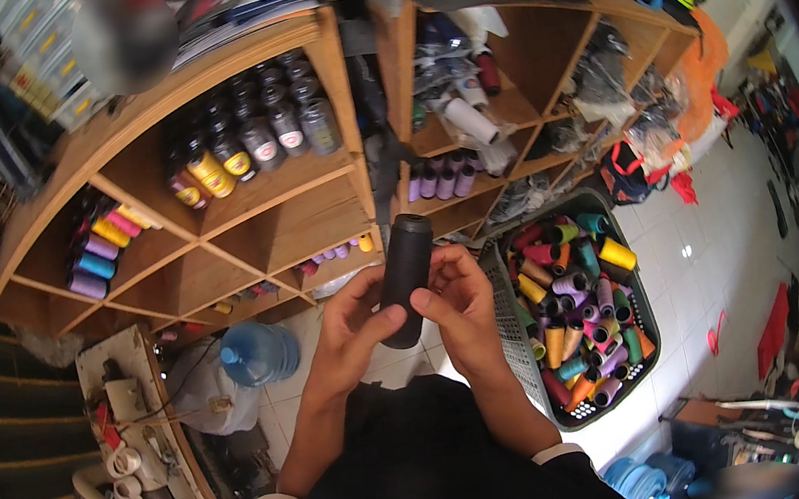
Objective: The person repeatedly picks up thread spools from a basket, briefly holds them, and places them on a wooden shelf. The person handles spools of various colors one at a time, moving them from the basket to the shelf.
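The black spool (408,270) tilts between left hand (354,328) and right hand (462,308), both clasped around it

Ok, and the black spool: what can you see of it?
The black spool is a dark, matte-looking cylinder with a rimmed far end; it looks thread-wound, though single strands can't be made out. It slants, far end slightly right, above the floor, held between left hand and right hand, both thumbs on it.

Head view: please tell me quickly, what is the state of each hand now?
Left hand: closed, holding the black spool from its left side.
Right hand: closed, holding the same spool from its right side.
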Motion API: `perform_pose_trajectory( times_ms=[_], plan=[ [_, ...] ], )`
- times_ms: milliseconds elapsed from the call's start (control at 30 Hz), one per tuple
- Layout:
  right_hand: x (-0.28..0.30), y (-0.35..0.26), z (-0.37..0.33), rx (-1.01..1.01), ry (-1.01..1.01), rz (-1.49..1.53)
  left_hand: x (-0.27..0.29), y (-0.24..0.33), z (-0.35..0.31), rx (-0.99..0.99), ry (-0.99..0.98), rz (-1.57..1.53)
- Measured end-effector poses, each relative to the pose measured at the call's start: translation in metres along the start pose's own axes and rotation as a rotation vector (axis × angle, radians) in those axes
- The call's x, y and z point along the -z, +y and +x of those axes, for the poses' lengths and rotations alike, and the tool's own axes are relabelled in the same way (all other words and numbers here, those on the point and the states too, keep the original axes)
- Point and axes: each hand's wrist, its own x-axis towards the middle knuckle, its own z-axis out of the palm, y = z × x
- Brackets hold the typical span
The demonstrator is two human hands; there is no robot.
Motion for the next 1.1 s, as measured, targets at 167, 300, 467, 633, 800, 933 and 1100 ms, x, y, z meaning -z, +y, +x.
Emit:
perform_pose_trajectory(
  times_ms=[167, 300, 467, 633, 800, 933, 1100],
  plan=[
    [-0.037, 0.03, 0.007, -0.095, -0.054, -0.096, 0.048, 0.016, -0.026, 0.005, 0.127, 0.026],
    [-0.072, 0.059, 0.009, -0.044, -0.088, -0.308, 0.083, 0.029, -0.046, -0.04, 0.311, 0.145],
    [-0.119, 0.097, 0.007, 0.019, -0.274, -0.485, 0.142, 0.036, -0.08, -0.117, 0.525, 0.317],
    [-0.176, 0.139, 0.01, -0.067, -0.513, -0.488, 0.193, 0.047, -0.099, -0.217, 0.765, 0.411],
    [-0.221, 0.208, 0.025, -0.114, -0.68, -0.429, 0.259, 0.056, -0.109, -0.244, 0.952, 0.601],
    [-0.262, 0.257, 0.045, -0.167, -0.732, -0.423, 0.311, 0.062, -0.115, -0.285, 1.006, 0.649],
    [-0.304, 0.31, 0.074, -0.193, -0.738, -0.426, 0.373, 0.064, -0.112, -0.355, 1.004, 0.677]
  ],
)
